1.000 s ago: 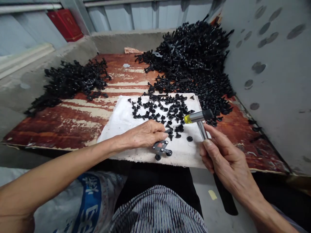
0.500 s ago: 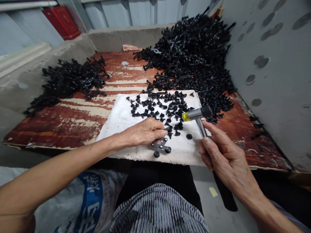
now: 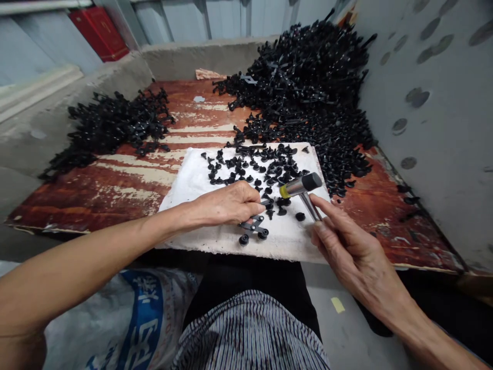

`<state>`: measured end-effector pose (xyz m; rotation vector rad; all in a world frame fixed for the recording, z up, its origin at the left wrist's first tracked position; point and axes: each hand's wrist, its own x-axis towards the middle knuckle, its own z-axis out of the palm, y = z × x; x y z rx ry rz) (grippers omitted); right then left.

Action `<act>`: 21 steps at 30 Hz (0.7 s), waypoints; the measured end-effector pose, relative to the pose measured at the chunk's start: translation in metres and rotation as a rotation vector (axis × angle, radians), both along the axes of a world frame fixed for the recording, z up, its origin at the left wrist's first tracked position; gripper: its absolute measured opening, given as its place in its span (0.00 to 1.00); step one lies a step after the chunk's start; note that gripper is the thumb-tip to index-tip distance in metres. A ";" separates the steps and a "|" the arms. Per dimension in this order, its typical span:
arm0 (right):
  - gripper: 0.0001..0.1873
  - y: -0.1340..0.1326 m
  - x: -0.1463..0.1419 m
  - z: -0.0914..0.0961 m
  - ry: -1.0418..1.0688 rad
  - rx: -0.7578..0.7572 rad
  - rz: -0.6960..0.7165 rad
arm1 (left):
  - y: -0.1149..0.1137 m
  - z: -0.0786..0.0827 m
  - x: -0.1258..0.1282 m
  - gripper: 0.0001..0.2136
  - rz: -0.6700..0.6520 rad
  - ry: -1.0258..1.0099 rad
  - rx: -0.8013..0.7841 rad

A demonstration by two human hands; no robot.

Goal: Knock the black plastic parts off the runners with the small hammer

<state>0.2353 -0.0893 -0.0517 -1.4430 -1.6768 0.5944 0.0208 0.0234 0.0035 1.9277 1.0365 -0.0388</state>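
My left hand (image 3: 239,203) is closed around a black jointed linkage (image 3: 254,226), whose crossed bars and round ends stick out below the fingers. The fingers hide its upper part. In my right hand (image 3: 346,246) is a mallet (image 3: 300,186) with a metal head, one yellow face and one black face; it is held tilted above the white board, apart from the linkage. Small black mushroom-shaped plugs (image 3: 269,172) lie scattered on the white cloth-covered board (image 3: 215,244) under both hands. One single plug (image 3: 300,217) sits between the hands.
A tall heap of black parts (image 3: 304,67) fills the back right of the worn red-brown tabletop (image 3: 134,169). Another pile of black linkages (image 3: 115,123) lies at the left. A grey panel (image 3: 431,128) borders the right side. Below the table's front edge is a white sack (image 3: 84,313).
The mallet has moved left and slightly down, nearer the linkage. The linkage in my left hand has shifted slightly up and left.
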 end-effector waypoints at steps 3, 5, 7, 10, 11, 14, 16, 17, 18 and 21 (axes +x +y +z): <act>0.24 0.003 0.001 0.006 -0.110 0.056 0.063 | 0.003 0.002 0.002 0.13 -0.002 0.042 0.010; 0.26 0.005 0.002 0.009 -0.167 0.120 0.107 | 0.003 0.002 0.002 0.13 -0.011 0.063 0.044; 0.26 0.006 0.004 0.011 -0.215 0.157 0.150 | 0.001 0.002 0.001 0.13 -0.030 0.086 0.081; 0.28 0.004 0.004 0.017 -0.230 0.172 0.179 | 0.000 0.002 0.000 0.13 -0.040 0.106 0.105; 0.29 0.003 0.003 0.020 -0.222 0.184 0.172 | 0.000 0.002 0.001 0.13 -0.036 0.106 0.109; 0.33 -0.002 -0.001 0.028 -0.209 0.252 0.132 | 0.000 0.003 0.003 0.14 -0.021 0.105 0.119; 0.36 -0.003 -0.004 0.029 -0.216 0.306 0.099 | 0.000 0.003 0.004 0.15 -0.019 0.099 0.121; 0.38 -0.003 -0.005 0.029 -0.229 0.319 0.095 | 0.000 0.003 0.004 0.15 -0.019 0.091 0.120; 0.39 -0.002 -0.006 0.028 -0.252 0.321 0.107 | -0.001 0.003 0.004 0.15 -0.018 0.083 0.120; 0.39 -0.001 -0.006 0.028 -0.325 0.292 0.209 | -0.002 0.002 0.004 0.14 -0.013 0.071 0.132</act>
